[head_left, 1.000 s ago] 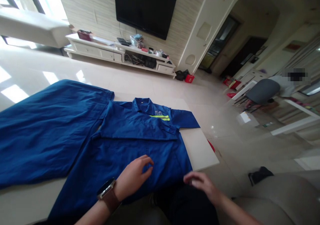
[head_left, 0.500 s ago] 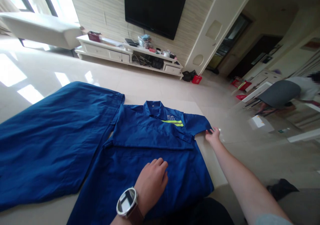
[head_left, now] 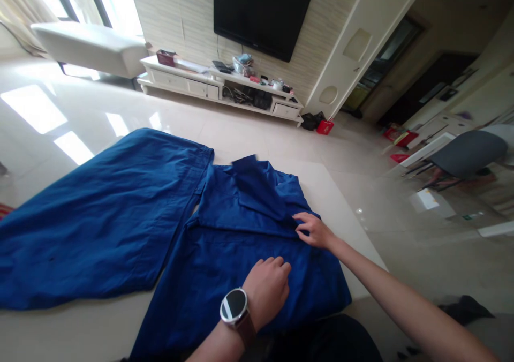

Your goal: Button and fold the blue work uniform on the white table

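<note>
A blue short-sleeved jacket [head_left: 225,204] lies on a pale tabletop, its right sleeve [head_left: 261,188] folded inward over the chest. My right hand [head_left: 313,230] is at the jacket's right edge beside that sleeve, fingers apart, holding nothing. Over the lower blue cloth [head_left: 217,265] hovers or rests my left hand [head_left: 268,284], fingers curled down, wearing a round watch; what is under its fingertips is hidden. Another large blue garment [head_left: 120,212] is spread out on the left.
A white TV cabinet [head_left: 180,81] with small items stands by the far wall under a black television [head_left: 261,14]. A grey chair [head_left: 468,153] and a white table are at the right. A light bench [head_left: 92,46] is near the window.
My right hand has moved left, bringing the sleeve over the jacket's chest, and has let go of it. The yellow stripe is now covered. The whole view has shifted slightly.
</note>
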`<state>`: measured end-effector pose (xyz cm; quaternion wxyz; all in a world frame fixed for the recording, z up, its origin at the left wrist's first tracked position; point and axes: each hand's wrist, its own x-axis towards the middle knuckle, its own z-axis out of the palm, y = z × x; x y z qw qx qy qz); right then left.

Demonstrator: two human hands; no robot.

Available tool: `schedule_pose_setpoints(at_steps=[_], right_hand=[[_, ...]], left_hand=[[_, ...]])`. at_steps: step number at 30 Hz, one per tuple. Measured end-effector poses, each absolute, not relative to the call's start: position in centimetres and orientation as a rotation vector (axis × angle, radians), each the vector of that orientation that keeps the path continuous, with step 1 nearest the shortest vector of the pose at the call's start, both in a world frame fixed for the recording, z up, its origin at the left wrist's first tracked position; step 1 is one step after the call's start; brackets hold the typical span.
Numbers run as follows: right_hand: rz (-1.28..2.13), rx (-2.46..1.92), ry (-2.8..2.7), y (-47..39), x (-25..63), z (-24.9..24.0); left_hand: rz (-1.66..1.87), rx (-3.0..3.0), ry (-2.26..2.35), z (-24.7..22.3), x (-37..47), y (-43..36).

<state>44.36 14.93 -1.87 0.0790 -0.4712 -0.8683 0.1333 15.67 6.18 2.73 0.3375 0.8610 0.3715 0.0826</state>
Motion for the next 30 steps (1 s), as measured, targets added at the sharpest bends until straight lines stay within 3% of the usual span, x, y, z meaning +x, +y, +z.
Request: schedule_pose_setpoints(at_steps=[8, 16, 19, 23, 26, 30], right_hand=[[0.317, -1.523, -2.211, 20.4, 34.7, -0.7], [0.408, -1.507, -2.527, 25.4, 21.5, -3.9], [0.394, -1.592, -2.371, 26.0, 20.5, -3.4], [0.329, -1.122, -2.269, 24.4, 21.2, -1.7], [0.413, -0.887, -2.593, 22.1, 21.5, -2.3], [0.457, -0.892, -2.954, 19.8, 23.1, -4.6]], left_hand=[[0.228, 2.272, 0.933, 2.8, 16.0, 5.6], [0.164, 2.302, 0.903, 1.7, 16.3, 5.0], [0.142, 2.304, 0.888, 1.6, 15.8, 4.9], [0.125, 2.301, 0.887, 2.0, 14.8, 4.8], [0.093, 2.285, 0.902, 2.4, 14.2, 4.8], [0.064, 2.268, 0.915, 2.4, 13.8, 4.5]])
